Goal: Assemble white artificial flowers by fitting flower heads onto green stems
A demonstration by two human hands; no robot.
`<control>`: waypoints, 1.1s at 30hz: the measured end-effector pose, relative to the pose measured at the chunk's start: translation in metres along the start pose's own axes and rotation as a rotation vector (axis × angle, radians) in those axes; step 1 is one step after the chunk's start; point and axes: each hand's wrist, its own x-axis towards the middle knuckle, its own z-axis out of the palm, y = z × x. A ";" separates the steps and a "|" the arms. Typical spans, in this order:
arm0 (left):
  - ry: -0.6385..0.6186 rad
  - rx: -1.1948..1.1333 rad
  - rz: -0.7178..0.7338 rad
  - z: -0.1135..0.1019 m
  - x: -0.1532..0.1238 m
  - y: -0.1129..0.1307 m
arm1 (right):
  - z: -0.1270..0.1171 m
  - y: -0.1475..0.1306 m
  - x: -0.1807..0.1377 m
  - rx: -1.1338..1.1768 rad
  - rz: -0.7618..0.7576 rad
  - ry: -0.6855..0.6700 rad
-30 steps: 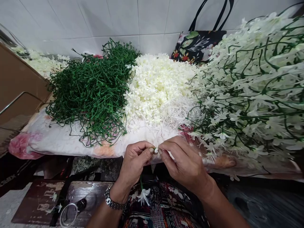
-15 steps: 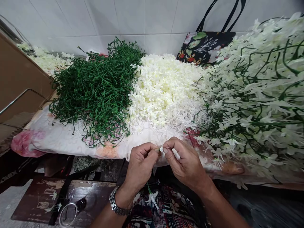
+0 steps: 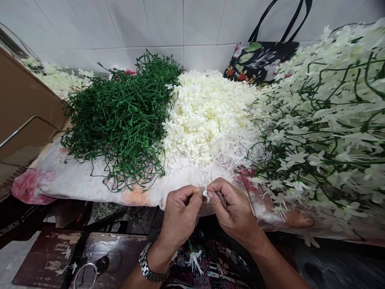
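My left hand (image 3: 182,210) is pinched closed on a green artificial flower stem, mostly hidden by the fingers. Below that hand a white flower (image 3: 195,260) hangs from the stem's lower end. My right hand (image 3: 233,208) pinches a small white flower piece (image 3: 205,193) between thumb and forefinger. Both sets of fingertips almost meet over the table's front edge, and the exact contact there is too small to make out. Beyond them lie a heap of white blossoms (image 3: 201,116) and, to the left, a tangled pile of green stems (image 3: 120,112).
Assembled white flowers on green stems (image 3: 325,136) are heaped high at the right. A floral cloth (image 3: 75,180) covers the table. A black floral bag (image 3: 261,60) leans on the tiled wall. Cardboard (image 3: 27,96) stands at left, with a brown wooden bench (image 3: 117,249) below.
The view has shifted slightly. My fingertips have drawn a little closer together, with the white flower piece between them. Both hands keep their pinch, and the hanging flower sways slightly.
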 end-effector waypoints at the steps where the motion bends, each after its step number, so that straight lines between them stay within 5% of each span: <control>1: 0.000 0.013 0.000 0.000 0.000 0.000 | 0.000 0.001 0.000 0.000 -0.006 0.000; 23: -0.014 0.098 -0.014 0.003 0.003 0.007 | 0.001 0.005 -0.001 0.083 0.062 -0.005; 33: 0.022 0.080 -0.012 0.005 0.003 0.003 | 0.003 0.006 -0.001 0.050 -0.024 -0.011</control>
